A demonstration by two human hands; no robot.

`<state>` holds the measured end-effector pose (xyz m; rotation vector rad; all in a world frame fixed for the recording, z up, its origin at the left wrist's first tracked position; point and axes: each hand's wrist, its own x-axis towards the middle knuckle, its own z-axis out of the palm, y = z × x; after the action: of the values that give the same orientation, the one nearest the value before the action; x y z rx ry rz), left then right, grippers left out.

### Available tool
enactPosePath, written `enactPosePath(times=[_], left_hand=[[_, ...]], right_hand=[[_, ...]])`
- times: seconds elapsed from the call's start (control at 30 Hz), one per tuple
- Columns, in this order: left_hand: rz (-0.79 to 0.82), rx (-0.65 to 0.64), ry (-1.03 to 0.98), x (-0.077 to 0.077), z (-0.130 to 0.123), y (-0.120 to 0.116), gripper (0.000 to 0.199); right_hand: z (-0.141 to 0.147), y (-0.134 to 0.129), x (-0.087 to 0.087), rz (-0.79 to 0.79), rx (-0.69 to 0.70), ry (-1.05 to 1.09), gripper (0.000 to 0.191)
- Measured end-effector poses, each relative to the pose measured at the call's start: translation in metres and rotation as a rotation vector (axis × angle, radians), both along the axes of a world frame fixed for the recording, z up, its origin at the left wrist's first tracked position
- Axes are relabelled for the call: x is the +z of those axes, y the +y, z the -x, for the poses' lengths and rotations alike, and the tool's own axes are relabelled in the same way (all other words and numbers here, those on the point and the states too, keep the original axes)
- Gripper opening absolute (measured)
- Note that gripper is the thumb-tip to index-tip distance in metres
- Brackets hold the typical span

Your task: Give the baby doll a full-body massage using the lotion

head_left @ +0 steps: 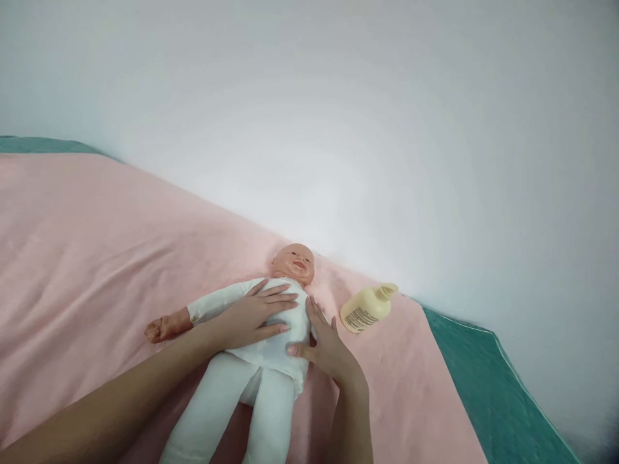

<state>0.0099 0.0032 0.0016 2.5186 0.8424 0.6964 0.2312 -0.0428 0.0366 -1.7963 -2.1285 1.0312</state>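
A baby doll (278, 351) with a white cloth body lies on its back, its head toward the wall. My left hand (256, 314) rests flat on the left side of the doll's chest, fingers spread and pointing right. On the other side of the chest lies my right hand (329, 345), its fingers spread and its thumb over the doll's belly. Neither hand holds anything. To the right of my right hand stands a pale yellow pump bottle (365, 309) with a printed label. The doll's arm on the right is mostly hidden by my right hand.
Beneath the doll a pink sheet (97, 245) with wrinkles covers the bed. Green fabric (493, 380) shows at the right, with more at the far left. A plain white wall (338, 129) rises right behind the doll's head and the bottle.
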Motion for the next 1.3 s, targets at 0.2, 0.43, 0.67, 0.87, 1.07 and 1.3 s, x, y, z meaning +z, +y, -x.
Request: enactPosePath(times=[0.2, 0.43, 0.67, 0.87, 1.07, 1.3], left_hand=[[-0.003, 0.224, -0.101, -0.004, 0.001, 0.009, 0.038], [0.018, 0.42, -0.217, -0.001, 0.009, 0.016, 0.037], [0.036, 0.473, -0.172, -0.009, 0.012, 0.022, 0.035], [0.132, 0.486, -0.252, 0.001, 0.013, 0.018, 0.039], [0.2, 0.571, -0.35, 0.005, 0.011, 0.014, 0.039], [0.093, 0.157, -0.45, 0.012, 0.002, 0.0, 0.029]], right_hand=[[0.001, 0.0, 0.001, 0.022, -0.011, -0.004, 0.104], [0.005, -0.002, 0.006, 0.013, -0.023, -0.056, 0.101], [0.032, -0.019, 0.032, -0.089, 0.142, -0.03, 0.078], [0.061, -0.029, 0.035, -0.041, 0.397, 0.046, 0.053], [0.055, -0.004, 0.005, -0.181, 0.203, -0.085, 0.065], [0.022, 0.003, 0.0, -0.039, 0.032, -0.156, 0.095]])
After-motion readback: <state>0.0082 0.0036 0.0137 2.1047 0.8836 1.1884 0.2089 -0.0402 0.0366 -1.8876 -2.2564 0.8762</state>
